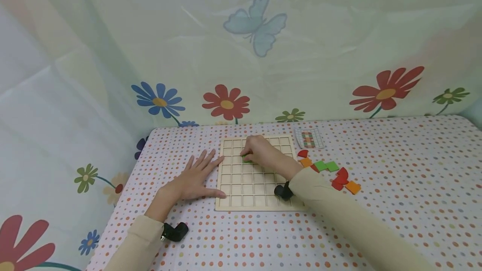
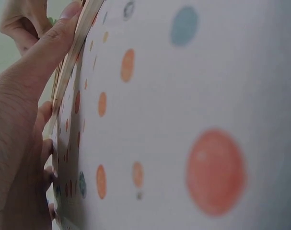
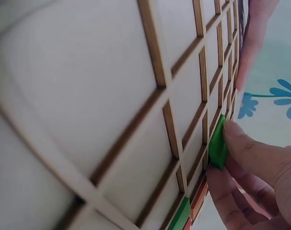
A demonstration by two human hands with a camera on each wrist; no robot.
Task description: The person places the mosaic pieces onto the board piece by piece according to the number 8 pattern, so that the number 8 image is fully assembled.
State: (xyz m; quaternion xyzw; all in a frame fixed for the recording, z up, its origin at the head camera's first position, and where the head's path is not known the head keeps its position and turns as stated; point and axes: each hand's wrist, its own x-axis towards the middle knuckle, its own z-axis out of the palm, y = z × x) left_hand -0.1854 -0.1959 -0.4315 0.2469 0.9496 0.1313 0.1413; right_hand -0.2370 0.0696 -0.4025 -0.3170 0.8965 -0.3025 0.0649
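Note:
A pale wooden grid board (image 1: 236,189) lies on the table in the head view. Over its upper middle, my right hand (image 1: 261,152) pinches a small green tile (image 3: 218,143) between thumb and fingers, tilted against the grid cells. Closer to the camera in the right wrist view, another green tile (image 3: 180,215) sits in the grid, with an orange-red piece (image 3: 199,199) beside it. My left hand (image 1: 193,181) lies spread at the board's left side, its thumb and fingertips at the edge; the left wrist view shows the thumb (image 2: 49,45) along the board's rim.
Right of the board lie loose green tiles (image 1: 332,166), orange tiles (image 1: 353,187) and red rounded pieces (image 1: 342,173). A patterned card (image 1: 318,139) with a coloured grid rests behind them. A flowered curtain (image 1: 324,83) hangs along the table's back edge.

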